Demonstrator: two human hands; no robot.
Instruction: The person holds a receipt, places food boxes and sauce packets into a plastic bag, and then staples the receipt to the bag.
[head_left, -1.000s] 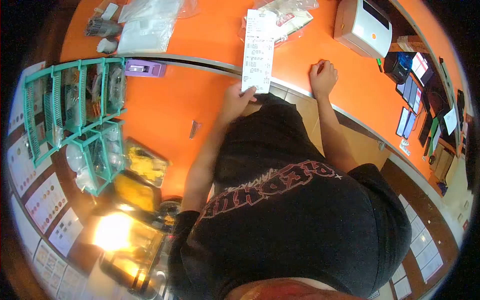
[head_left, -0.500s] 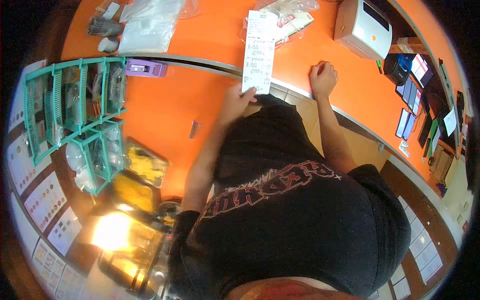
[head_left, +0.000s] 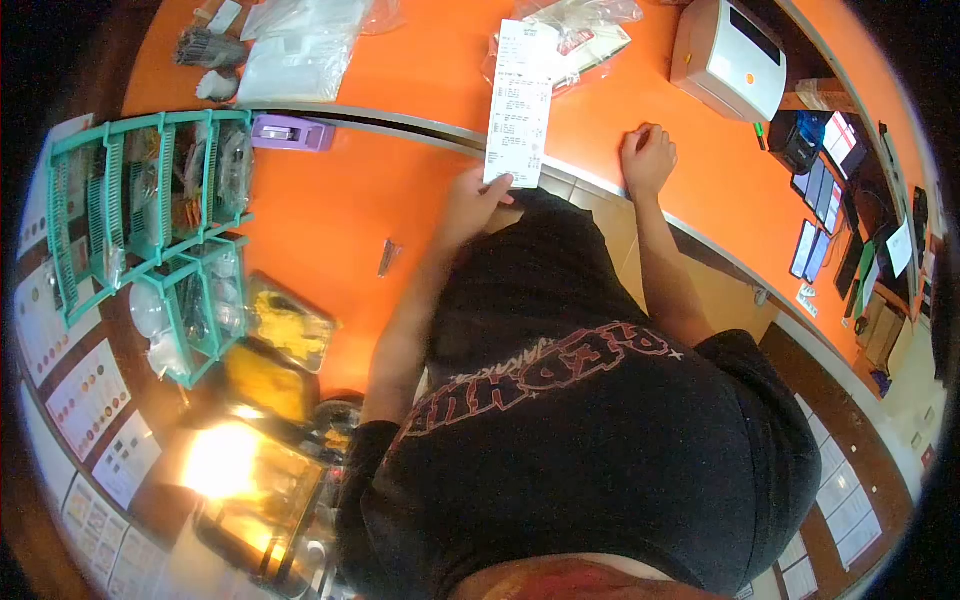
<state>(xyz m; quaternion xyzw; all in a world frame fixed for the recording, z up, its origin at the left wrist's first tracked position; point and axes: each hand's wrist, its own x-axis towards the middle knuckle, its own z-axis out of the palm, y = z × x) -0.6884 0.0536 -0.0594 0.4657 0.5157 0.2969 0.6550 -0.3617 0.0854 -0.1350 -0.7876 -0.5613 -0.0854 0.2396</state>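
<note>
My left hand pinches the bottom end of a long white printed receipt, its thumb on the paper. The receipt stretches away from me over the orange counter, overlapping a clear plastic bag with something inside. Resting on the counter to the right, my right hand is curled into a loose fist, and nothing shows in it. The white, box-like machine is the nearest large thing to that hand.
On the left are a purple tape dispenser, teal racks of packaged items, and trays of yellow food near a bright lamp. Clear bags lie at the back. Phones and a green marker sit at right.
Both hands hold nearly the same positions. The receipt has barely shifted, and the whole view has moved very slightly.
</note>
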